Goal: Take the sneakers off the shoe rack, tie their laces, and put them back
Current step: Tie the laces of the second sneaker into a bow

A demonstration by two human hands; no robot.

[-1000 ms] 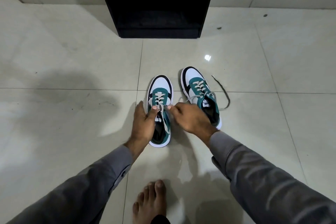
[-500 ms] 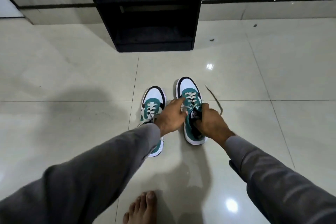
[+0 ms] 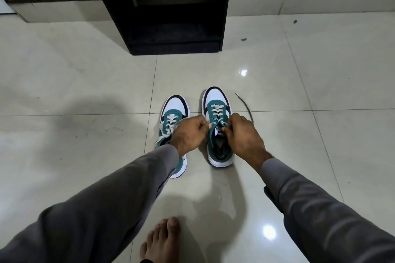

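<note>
Two teal-and-white sneakers stand side by side on the floor (image 3: 299, 145) before one black shoe rack (image 3: 171, 17): the left sneaker (image 3: 174, 109) and the right sneaker (image 3: 217, 100), whose laces (image 3: 217, 112) both the left hand (image 3: 189, 132) and right hand (image 3: 241, 134) pinch with closed fingers.

Glossy pale floor tiles (image 3: 85, 83); matt black shoe rack (image 3: 171, 13); cloth grey sleeves (image 3: 119, 194).

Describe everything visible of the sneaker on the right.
The right sneaker is low-cut, with a white toe, dark trim, teal panels, pale laces and a white sole. It stands upright on the tiled floor, toe toward the black rack. Both hands, left and right, pinch its laces near the tongue. One lace end trails on the floor.
</note>
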